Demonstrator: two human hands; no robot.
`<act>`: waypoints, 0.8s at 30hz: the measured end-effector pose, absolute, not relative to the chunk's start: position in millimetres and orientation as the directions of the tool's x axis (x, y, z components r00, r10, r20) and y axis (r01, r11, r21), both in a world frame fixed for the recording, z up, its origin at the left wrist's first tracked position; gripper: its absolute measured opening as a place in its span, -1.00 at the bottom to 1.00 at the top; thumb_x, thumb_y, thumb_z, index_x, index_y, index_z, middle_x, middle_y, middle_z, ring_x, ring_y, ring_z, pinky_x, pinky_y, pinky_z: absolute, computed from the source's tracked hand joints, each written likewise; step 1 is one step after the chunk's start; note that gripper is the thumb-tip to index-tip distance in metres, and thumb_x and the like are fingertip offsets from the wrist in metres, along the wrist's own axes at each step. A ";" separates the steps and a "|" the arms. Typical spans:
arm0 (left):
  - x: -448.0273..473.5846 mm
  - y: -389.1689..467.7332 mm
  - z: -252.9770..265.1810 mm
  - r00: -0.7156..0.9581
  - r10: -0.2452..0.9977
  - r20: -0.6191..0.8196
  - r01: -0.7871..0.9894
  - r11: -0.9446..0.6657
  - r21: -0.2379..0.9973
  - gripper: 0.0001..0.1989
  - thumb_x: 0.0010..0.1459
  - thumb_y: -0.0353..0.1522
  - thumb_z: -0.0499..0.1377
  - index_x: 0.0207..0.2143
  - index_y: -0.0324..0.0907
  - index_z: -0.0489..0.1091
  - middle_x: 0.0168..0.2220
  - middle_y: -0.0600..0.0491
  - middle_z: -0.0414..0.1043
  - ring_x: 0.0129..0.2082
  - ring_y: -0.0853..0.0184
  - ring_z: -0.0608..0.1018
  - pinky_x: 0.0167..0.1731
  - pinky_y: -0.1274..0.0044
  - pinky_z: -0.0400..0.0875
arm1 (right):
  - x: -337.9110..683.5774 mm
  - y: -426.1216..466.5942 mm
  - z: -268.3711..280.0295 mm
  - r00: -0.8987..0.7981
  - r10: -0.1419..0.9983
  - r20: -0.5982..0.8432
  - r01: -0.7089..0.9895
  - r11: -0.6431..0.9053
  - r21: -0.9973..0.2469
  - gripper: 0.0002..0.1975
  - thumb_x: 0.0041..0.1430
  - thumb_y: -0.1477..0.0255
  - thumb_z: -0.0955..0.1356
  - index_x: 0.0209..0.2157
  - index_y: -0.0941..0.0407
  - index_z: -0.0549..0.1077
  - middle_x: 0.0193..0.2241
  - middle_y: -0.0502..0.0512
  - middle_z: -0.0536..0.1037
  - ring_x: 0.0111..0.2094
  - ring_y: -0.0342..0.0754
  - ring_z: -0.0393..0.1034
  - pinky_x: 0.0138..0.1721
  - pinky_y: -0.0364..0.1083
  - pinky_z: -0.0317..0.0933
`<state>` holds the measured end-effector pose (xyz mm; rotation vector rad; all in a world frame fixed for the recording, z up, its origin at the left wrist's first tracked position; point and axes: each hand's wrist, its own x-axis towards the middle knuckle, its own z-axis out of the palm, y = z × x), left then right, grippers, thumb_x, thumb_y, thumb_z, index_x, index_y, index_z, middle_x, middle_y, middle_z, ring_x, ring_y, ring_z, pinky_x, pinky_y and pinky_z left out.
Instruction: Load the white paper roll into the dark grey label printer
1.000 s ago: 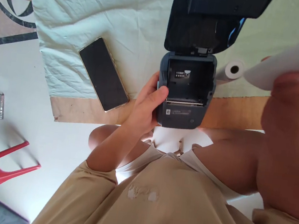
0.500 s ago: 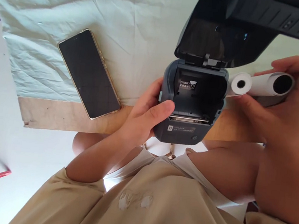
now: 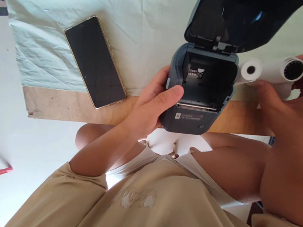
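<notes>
fingers (image 3: 171, 93) of the left hand (image 3: 149, 109) clasp the open printer (image 3: 198, 93) at the desk (image 3: 66, 104) edge | right hand (image 3: 294, 110) grips a paper roll (image 3: 274, 70) just beside it | phone (image 3: 95, 61) lies apart

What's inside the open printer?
The printer bay holds no paper roll, just a small white label on its back wall. The left hand hides its left side.

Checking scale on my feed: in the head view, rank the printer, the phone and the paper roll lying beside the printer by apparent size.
1. printer, with lid up, largest.
2. phone, clearly smaller.
3. paper roll, smallest, though only its end shows.
</notes>
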<state>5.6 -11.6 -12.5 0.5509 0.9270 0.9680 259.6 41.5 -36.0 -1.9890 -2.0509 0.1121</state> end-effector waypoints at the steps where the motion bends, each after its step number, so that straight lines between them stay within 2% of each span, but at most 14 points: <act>1: 5.6 -11.8 -12.4 0.245 0.881 -0.405 -0.452 0.474 0.756 -0.49 0.04 -0.09 0.10 0.02 -0.05 0.16 -0.09 0.08 0.44 -0.53 0.65 0.48 -0.55 0.75 0.41 | 259.2 40.9 -35.6 0.002 0.992 0.129 0.969 0.030 -0.246 0.23 -0.31 -0.48 -0.13 -0.03 0.26 0.28 -0.12 0.01 0.27 -0.37 -0.91 -0.18 -0.41 -0.70 -0.33; 4: 5.8 -12.4 -13.4 0.237 0.889 -0.393 -0.457 0.458 0.762 -0.50 0.05 -0.13 0.09 0.03 -0.08 0.16 -0.06 0.05 0.43 -0.51 0.65 0.48 -0.49 0.73 0.47 | 261.4 39.6 -38.6 0.045 0.993 0.108 0.967 -0.016 -0.256 0.19 -0.30 -0.47 -0.12 0.04 0.16 0.25 -0.09 -0.02 0.25 -0.30 -0.89 -0.16 -0.30 -0.65 -0.30; 6: 6.3 -12.4 -14.1 0.236 0.890 -0.391 -0.450 0.457 0.768 -0.50 0.04 -0.13 0.10 0.03 -0.08 0.17 -0.02 0.05 0.41 -0.46 0.64 0.51 -0.46 0.71 0.51 | 263.8 40.1 -42.9 0.068 0.993 0.101 0.959 -0.037 -0.280 0.18 -0.36 -0.49 -0.08 0.06 0.09 0.21 -0.05 -0.05 0.23 -0.19 -0.84 -0.07 -0.13 -0.60 -0.11; 8: 7.3 -12.3 -14.4 0.231 0.896 -0.380 -0.446 0.444 0.777 -0.48 0.02 -0.10 0.12 0.01 -0.08 0.18 -0.02 0.04 0.41 -0.43 0.62 0.53 -0.46 0.72 0.51 | 264.8 42.9 -46.4 0.082 0.994 0.076 0.951 -0.055 -0.304 0.14 -0.37 -0.47 -0.01 0.07 0.05 0.19 -0.02 -0.06 0.20 -0.09 -0.75 -0.01 0.11 -0.43 0.12; 10: 8.5 -12.0 -13.9 0.212 0.909 -0.358 -0.452 0.416 0.789 -0.48 0.01 -0.08 0.13 0.00 -0.10 0.19 -0.06 0.04 0.44 -0.42 0.62 0.54 -0.47 0.77 0.48 | 263.6 47.6 -47.6 0.096 0.995 0.041 0.945 -0.078 -0.318 -0.02 -0.30 -0.33 0.13 0.05 0.03 0.18 -0.03 -0.08 0.20 -0.04 -0.69 0.02 0.27 -0.21 0.15; 12: 9.5 -11.6 -13.1 0.200 0.917 -0.344 -0.458 0.398 0.795 -0.50 0.02 -0.08 0.13 -0.03 -0.12 0.22 -0.12 0.06 0.47 -0.39 0.64 0.54 -0.42 0.81 0.47 | 261.5 52.2 -46.4 0.118 0.993 0.020 0.939 -0.105 -0.327 -0.24 -0.24 -0.04 0.27 0.01 0.03 0.21 -0.05 -0.11 0.21 -0.05 -0.71 0.01 0.23 -0.28 0.14; 13: 9.9 -11.3 -12.8 0.201 0.917 -0.345 -0.462 0.399 0.792 -0.52 0.02 -0.08 0.13 -0.05 -0.13 0.23 -0.15 0.07 0.48 -0.37 0.65 0.54 -0.37 0.82 0.47 | 260.7 53.6 -45.3 0.131 0.991 0.017 0.936 -0.118 -0.332 -0.32 -0.23 0.10 0.30 0.00 0.02 0.22 -0.06 -0.14 0.22 -0.09 -0.75 0.00 0.16 -0.39 0.11; 15: 10.7 -10.8 -13.1 0.205 0.915 -0.347 -0.478 0.403 0.780 -0.53 0.02 -0.09 0.15 -0.08 -0.14 0.24 -0.19 0.09 0.49 -0.32 0.66 0.54 -0.26 0.82 0.49 | 260.5 54.0 -43.4 0.144 0.989 0.030 0.928 -0.124 -0.351 -0.40 -0.19 0.27 0.29 0.00 0.01 0.23 -0.08 -0.18 0.23 -0.17 -0.84 -0.05 0.00 -0.56 -0.04; 17: 11.4 -10.8 -15.0 0.203 0.920 -0.336 -0.495 0.392 0.775 -0.53 0.01 -0.11 0.16 -0.08 -0.15 0.25 -0.22 0.08 0.49 -0.29 0.65 0.54 -0.21 0.80 0.48 | 263.1 51.6 -43.6 0.130 0.990 0.060 0.915 -0.096 -0.392 -0.44 -0.11 0.32 0.25 0.03 -0.01 0.22 -0.06 -0.20 0.23 -0.20 -0.89 -0.03 -0.11 -0.63 -0.13; 20: 12.8 -11.9 -19.8 0.179 0.934 -0.310 -0.511 0.357 0.782 -0.54 0.03 -0.11 0.14 -0.06 -0.12 0.24 -0.18 0.08 0.49 -0.32 0.63 0.54 -0.34 0.81 0.43 | 270.5 47.5 -48.2 0.083 0.992 0.095 0.898 -0.033 -0.438 -0.44 -0.06 0.35 0.21 0.07 -0.02 0.19 -0.04 -0.19 0.22 -0.18 -0.90 0.02 -0.20 -0.67 -0.14; 24: 13.4 -13.9 -23.4 0.205 0.933 -0.295 -0.498 0.359 0.789 -0.60 0.03 -0.14 0.13 -0.09 -0.09 0.24 -0.11 0.10 0.47 -0.44 0.64 0.51 -0.51 0.80 0.34 | 275.4 45.2 -51.2 0.057 0.992 0.114 0.899 -0.001 -0.439 -0.47 -0.06 0.42 0.18 0.04 0.02 0.24 -0.11 -0.13 0.25 -0.13 -0.85 0.00 -0.14 -0.64 -0.12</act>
